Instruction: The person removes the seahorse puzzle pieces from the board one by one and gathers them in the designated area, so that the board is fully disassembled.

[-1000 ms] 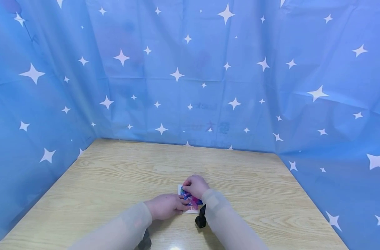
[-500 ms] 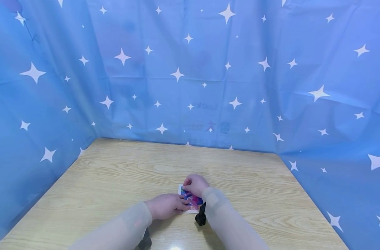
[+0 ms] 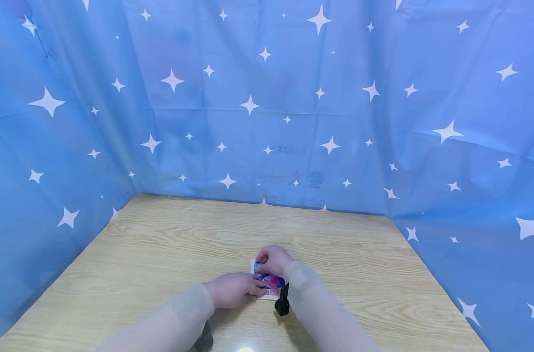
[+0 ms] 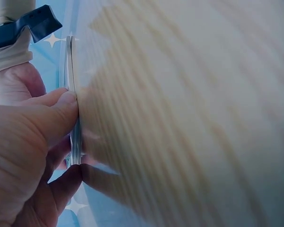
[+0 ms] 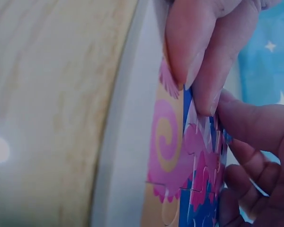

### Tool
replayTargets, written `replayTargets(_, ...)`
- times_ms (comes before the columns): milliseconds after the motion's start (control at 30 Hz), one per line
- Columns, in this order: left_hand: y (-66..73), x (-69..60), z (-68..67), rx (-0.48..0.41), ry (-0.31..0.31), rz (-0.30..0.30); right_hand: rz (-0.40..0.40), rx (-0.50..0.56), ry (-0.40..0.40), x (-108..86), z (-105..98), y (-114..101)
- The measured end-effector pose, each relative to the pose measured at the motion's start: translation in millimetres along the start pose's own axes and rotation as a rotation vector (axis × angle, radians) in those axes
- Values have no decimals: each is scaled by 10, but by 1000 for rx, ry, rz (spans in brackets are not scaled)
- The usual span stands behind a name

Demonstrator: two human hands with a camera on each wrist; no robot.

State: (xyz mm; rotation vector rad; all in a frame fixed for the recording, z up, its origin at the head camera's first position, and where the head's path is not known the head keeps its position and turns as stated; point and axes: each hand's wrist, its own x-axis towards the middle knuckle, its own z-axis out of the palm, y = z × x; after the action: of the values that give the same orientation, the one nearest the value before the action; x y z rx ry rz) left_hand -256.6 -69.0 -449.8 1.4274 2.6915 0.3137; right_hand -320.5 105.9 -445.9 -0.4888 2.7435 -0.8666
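Note:
A small jigsaw puzzle [image 3: 273, 282] in pink, purple and blue, with a white border, lies on the wooden table in the head view. My left hand [image 3: 233, 290] reaches in from the left, its fairly straight fingers pressing on the puzzle's left and near part. In the right wrist view, two left fingers [image 5: 189, 42] press down beside a pink swirl. Over the far left corner, my right hand [image 3: 275, 260] has thumb and forefinger together, pinching a small light-blue puzzle piece [image 3: 258, 266], mostly hidden. The left wrist view shows the puzzle's thin edge [image 4: 75, 142] side-on.
Blue cloth [image 3: 249, 98] with white stars hangs behind and along both sides of the wooden table [image 3: 183, 234]. A black wrist camera [image 3: 282, 303] on the right sleeve sits just over the puzzle's near right corner.
The right thumb and forefinger have shifted slightly at the far left corner, where the colour showing goes from dark blue-green to light blue. The left hand has stayed in place.

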Motion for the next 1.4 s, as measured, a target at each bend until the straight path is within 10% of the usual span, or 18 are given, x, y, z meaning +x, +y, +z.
replayTargets(1400,-12,7,1,-22,-36,-41,11,125,-72,20,-40,94)
